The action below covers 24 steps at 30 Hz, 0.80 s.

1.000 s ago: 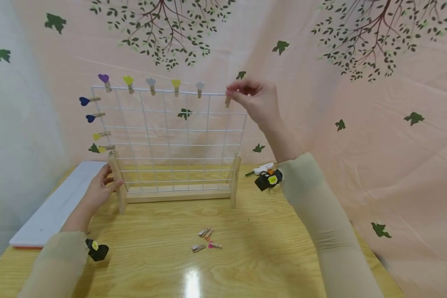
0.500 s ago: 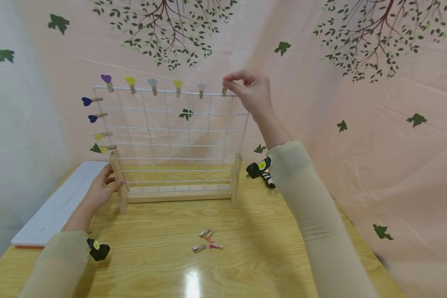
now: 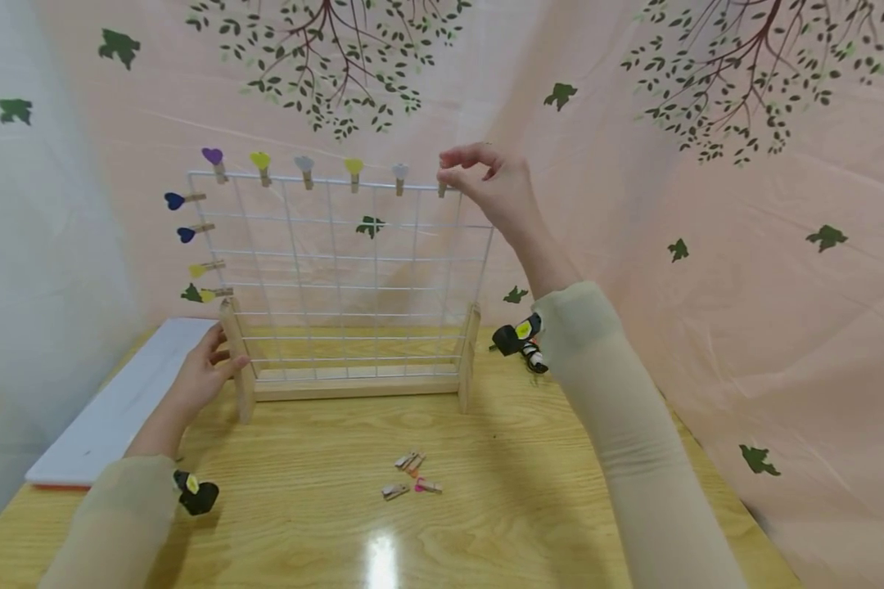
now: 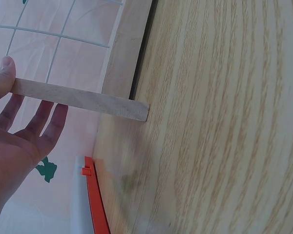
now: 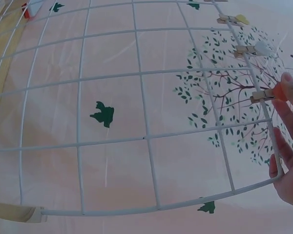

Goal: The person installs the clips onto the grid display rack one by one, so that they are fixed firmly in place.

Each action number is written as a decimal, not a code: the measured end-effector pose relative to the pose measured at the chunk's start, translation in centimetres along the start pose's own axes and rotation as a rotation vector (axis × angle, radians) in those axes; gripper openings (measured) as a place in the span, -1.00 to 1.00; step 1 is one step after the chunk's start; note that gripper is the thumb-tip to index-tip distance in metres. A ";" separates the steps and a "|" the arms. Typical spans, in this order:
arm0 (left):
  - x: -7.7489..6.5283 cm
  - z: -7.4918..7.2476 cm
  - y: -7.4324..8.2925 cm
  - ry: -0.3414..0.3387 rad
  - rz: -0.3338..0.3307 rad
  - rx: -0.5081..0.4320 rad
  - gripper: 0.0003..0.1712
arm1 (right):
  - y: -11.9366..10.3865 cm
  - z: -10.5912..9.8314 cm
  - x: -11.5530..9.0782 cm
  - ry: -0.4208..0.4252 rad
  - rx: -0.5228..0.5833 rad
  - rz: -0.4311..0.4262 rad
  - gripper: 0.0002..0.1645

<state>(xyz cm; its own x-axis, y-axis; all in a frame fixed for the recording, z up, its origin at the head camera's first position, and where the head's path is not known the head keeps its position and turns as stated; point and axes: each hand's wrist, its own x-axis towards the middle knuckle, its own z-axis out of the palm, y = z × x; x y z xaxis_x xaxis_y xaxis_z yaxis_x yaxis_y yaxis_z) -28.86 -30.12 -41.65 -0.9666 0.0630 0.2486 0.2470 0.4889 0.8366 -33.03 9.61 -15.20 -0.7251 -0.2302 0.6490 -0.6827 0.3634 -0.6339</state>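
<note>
A white wire grid (image 3: 353, 258) stands upright in a wooden stand (image 3: 354, 384). My right hand (image 3: 502, 186) pinches a small wooden clothespin (image 5: 262, 95) by its orange-red heart (image 5: 280, 91), at the grid's top wire towards the right corner. That heart is mostly hidden by fingers in the head view. My left hand (image 3: 201, 376) holds the stand's left post (image 4: 83, 97), thumb on one side and fingers on the other. Heart clothespins line the top wire, including a purple one (image 3: 213, 158) and a yellow one (image 3: 354, 168). Others, such as a dark blue one (image 3: 175, 200), sit on the left edge.
Several loose clothespins (image 3: 411, 478) lie on the wooden table (image 3: 324, 523) in front of the stand. A white board (image 3: 118, 401) with a red edge lies left. Behind the right sleeve is a partly hidden black-and-white item (image 3: 534, 357). A patterned cloth (image 3: 619, 204) hangs behind.
My right hand has lifted the clothespin from in front of the grid to above the top wire, then lowered it slightly onto the wire. My left hand stays on the post.
</note>
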 end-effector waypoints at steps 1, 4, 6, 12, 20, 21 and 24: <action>0.0 0.0 0.1 0.001 0.001 -0.002 -0.22 | -0.4 -0.2 -0.2 -0.002 -0.013 -0.004 -0.70; 0.0 0.0 0.2 0.001 0.001 -0.007 -0.23 | -1.3 -0.6 -0.9 -0.002 -0.039 -0.032 -0.66; 0.0 0.0 0.2 0.002 0.001 -0.011 -0.23 | -1.6 -0.8 -1.5 -0.002 -0.042 -0.065 -0.66; -0.1 0.0 0.0 0.002 0.003 -0.014 -0.23 | -1.6 -0.5 -4.5 -0.068 -0.077 -0.201 -0.67; -0.1 0.1 0.0 0.006 0.005 -0.002 -0.23 | 3.3 3.2 -10.7 -0.331 -0.093 -0.163 -0.47; -0.1 0.1 0.0 0.007 0.006 0.000 -0.23 | 4.3 3.9 -11.6 -0.369 -0.098 -0.149 -0.45; 0.0 0.0 0.0 0.009 0.008 0.006 -0.23 | 7.4 5.9 -14.5 -0.480 -0.091 -0.108 -0.42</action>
<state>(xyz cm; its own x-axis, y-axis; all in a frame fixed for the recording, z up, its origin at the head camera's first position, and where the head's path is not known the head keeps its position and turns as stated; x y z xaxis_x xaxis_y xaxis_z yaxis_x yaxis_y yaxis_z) -28.82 -30.09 -41.67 -0.9640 0.0589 0.2593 0.2539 0.4933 0.8319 -28.14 10.27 -31.79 -0.6252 -0.6524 0.4285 -0.7609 0.3872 -0.5207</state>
